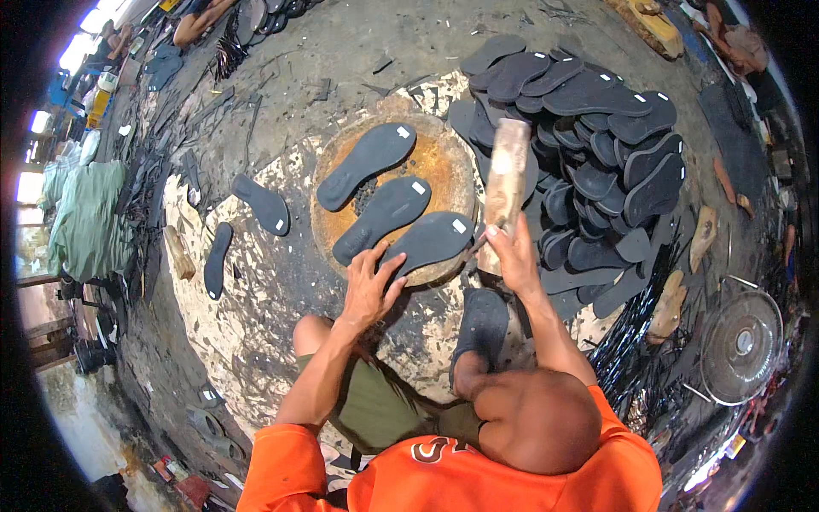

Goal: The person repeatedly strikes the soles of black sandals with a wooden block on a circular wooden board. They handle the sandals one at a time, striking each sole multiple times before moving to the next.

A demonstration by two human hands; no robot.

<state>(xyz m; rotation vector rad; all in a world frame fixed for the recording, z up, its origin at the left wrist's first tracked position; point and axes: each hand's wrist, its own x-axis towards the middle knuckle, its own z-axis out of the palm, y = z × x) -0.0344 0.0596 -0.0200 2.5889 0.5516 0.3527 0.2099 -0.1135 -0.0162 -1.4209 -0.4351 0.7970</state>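
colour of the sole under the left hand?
Dark grey-black, with a small white tag near one end; the sole under the left hand shows clearly in the head view.

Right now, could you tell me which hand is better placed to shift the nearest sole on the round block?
Left. The left hand already rests at the nearest dark sole on the round wooden block, while the right hand is occupied gripping a raised wooden mallet.
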